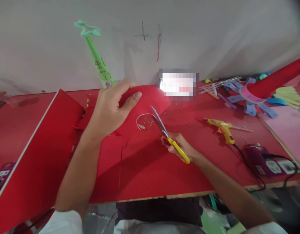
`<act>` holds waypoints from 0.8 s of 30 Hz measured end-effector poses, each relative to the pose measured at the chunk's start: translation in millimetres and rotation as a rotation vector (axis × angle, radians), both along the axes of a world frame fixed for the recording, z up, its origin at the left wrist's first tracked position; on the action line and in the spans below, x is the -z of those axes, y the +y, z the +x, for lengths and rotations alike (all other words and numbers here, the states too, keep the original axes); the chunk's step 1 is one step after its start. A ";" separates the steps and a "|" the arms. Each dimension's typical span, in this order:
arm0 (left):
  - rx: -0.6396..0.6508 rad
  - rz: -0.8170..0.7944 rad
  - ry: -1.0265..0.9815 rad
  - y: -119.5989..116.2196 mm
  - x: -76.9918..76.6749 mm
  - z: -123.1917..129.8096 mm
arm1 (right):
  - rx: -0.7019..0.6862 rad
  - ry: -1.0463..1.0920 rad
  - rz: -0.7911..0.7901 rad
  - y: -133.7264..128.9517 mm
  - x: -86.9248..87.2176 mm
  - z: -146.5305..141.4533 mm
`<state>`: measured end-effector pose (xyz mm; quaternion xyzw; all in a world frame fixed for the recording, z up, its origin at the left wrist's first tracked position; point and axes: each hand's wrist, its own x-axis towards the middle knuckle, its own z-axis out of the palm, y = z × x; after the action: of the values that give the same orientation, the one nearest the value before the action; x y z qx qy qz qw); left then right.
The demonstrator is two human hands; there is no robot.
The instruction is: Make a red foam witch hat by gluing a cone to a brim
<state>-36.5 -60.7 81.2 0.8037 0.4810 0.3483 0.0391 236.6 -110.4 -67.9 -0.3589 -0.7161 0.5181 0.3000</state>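
Note:
My left hand (pixel 113 104) is closed on a curved red sheet (pixel 147 97), perhaps card or foam, with the thumb lying along its near side. A pale curved edge shows at the lower part of this sheet. My right hand (pixel 176 141) grips a pair of scissors (pixel 177 150) by the yellow handles. Their metal blades point up and left, close to the sheet's right side; whether they touch it I cannot tell. Small pale crumbs (pixel 149 122) lie on the red tabletop (pixel 150 182) just below the sheet. A thin stick (pixel 120 167) lies nearer to me.
A yellow glue gun (pixel 221 126) lies to the right, its cord running to a purple box (pixel 260 161). A large red board (pixel 40 143) leans at the left. Behind are a blurred bright screen (pixel 180 84), a green paper tube (pixel 98 60) and blue-pink paper pieces (pixel 253 94).

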 end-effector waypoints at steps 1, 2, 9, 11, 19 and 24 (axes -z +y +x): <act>0.002 -0.005 0.001 0.1 -0.4 0.1 | -0.002 -0.009 0.004 0.1 -0.6 -0.1; 0.002 -0.011 0.000 0.3 -0.8 0.2 | -0.003 -0.016 0.003 0.2 -1.0 -0.1; 0.000 -0.039 -0.028 1.0 -0.8 0.8 | -0.004 -0.036 -0.008 0.5 -0.5 0.6; -0.001 -0.036 -0.028 0.8 -0.8 0.9 | -0.006 -0.035 0.002 0.6 -0.2 0.9; -0.012 -0.001 0.001 1.5 1.0 0.2 | -0.003 -0.044 0.003 1.6 1.7 2.3; 0.001 0.021 -0.003 2.0 1.3 -1.0 | 0.001 -0.056 -0.034 1.3 5.2 4.3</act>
<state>-37.4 -58.7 79.9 0.8036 0.4770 0.3547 0.0315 240.9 -109.2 -73.1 -0.3787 -0.7152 0.5196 0.2739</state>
